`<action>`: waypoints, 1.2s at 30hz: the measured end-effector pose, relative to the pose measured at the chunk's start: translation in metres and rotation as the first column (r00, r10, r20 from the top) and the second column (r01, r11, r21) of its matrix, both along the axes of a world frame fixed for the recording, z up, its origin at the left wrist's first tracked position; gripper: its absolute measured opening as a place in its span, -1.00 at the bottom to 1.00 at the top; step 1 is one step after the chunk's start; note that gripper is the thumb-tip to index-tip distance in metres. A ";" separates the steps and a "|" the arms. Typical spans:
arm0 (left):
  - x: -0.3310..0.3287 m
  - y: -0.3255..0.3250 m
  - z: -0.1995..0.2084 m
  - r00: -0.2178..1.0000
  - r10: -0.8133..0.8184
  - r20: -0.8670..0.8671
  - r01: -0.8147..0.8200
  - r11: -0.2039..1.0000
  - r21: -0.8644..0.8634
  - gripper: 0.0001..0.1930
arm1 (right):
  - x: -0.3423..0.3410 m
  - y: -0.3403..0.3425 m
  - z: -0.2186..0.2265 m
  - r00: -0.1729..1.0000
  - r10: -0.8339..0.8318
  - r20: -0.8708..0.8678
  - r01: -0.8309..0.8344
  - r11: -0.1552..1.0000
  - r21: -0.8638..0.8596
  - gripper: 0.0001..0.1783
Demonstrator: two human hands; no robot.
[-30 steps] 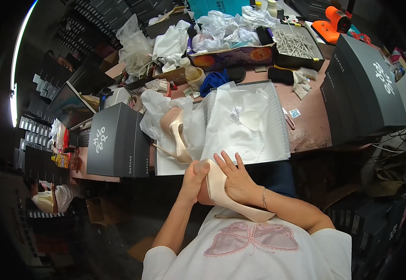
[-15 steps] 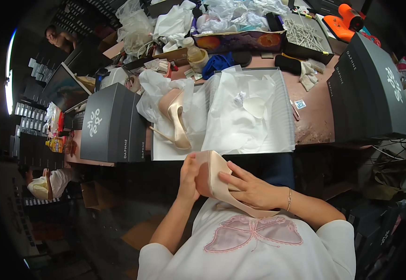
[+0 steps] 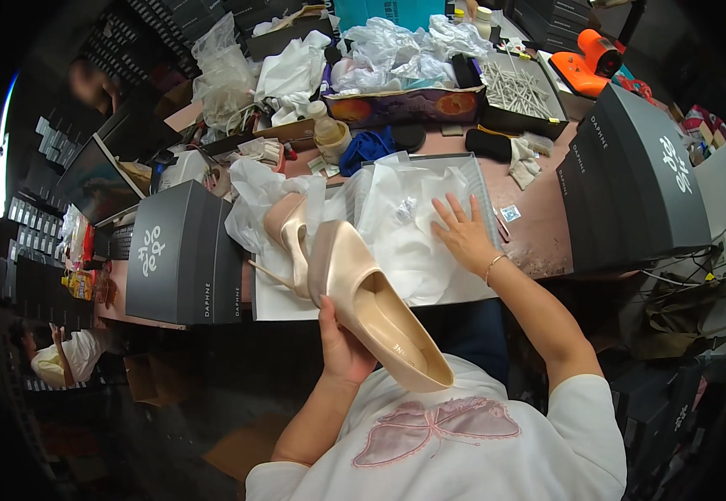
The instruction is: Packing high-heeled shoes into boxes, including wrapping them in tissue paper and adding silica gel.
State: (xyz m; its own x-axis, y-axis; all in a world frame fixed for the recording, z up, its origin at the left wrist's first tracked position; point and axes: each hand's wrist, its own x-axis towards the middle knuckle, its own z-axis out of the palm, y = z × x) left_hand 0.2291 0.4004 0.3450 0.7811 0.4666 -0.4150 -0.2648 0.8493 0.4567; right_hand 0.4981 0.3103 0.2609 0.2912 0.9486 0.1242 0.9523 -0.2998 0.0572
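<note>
Over the lap, the left hand (image 3: 342,346) is closed around a glossy champagne satin high-heeled pump (image 3: 375,305); right hand (image 3: 463,234) lies open and flat on crinkly white tissue paper (image 3: 413,250) in the open shoebox (image 3: 487,200); I'd keep that paper pinned smooth and grip the shoe by its sole, not the satin.

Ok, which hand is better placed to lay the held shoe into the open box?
Left, probably. The left hand already holds the beige high-heeled shoe just short of the open box, where the other shoe lies. The right hand lies flat on the white tissue paper.
</note>
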 end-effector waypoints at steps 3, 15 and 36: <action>0.006 -0.004 -0.001 1.000 0.017 0.006 -0.017 0.995 -0.096 -0.21 | -0.006 0.009 0.032 0.960 0.022 -0.278 0.061 0.957 0.284 -0.84; 0.009 -0.013 -0.008 0.990 -0.105 -0.095 0.095 0.990 -0.107 -0.19 | -0.089 0.015 0.095 0.713 0.443 -0.543 -0.329 0.896 0.299 -0.70; -0.006 -0.039 0.010 0.976 -0.174 -0.130 0.171 0.985 -0.038 -0.11 | -0.117 0.038 0.108 0.868 0.332 -0.369 -0.177 0.902 0.394 -0.50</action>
